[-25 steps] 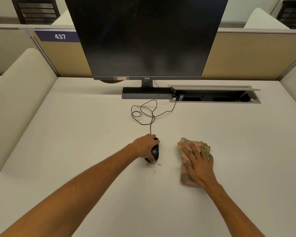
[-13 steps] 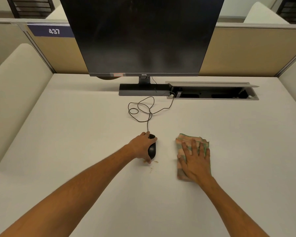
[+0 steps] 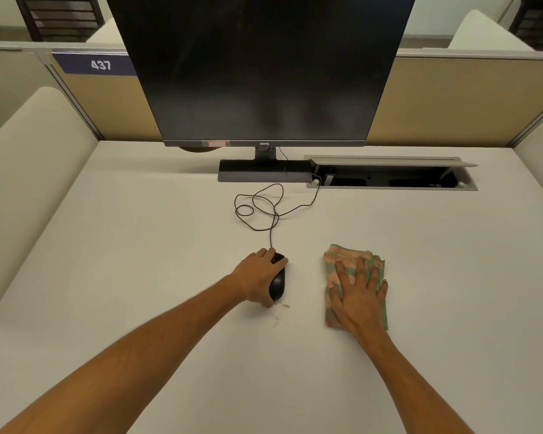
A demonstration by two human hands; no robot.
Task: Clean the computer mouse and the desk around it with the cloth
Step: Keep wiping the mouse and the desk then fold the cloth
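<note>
left hand (image 3: 257, 277) gripping mouse (image 3: 278, 285), right hand (image 3: 356, 297) flat on cloth (image 3: 342, 256)

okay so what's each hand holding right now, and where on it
Left hand has a grip on the mouse by its sides. Right hand lies flat on the cloth, gripping nothing.

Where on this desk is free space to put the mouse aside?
Bare desk lies left of the left hand, and right of the cloth. Crowded: cable loops behind the mouse, crumbs near it.
</note>
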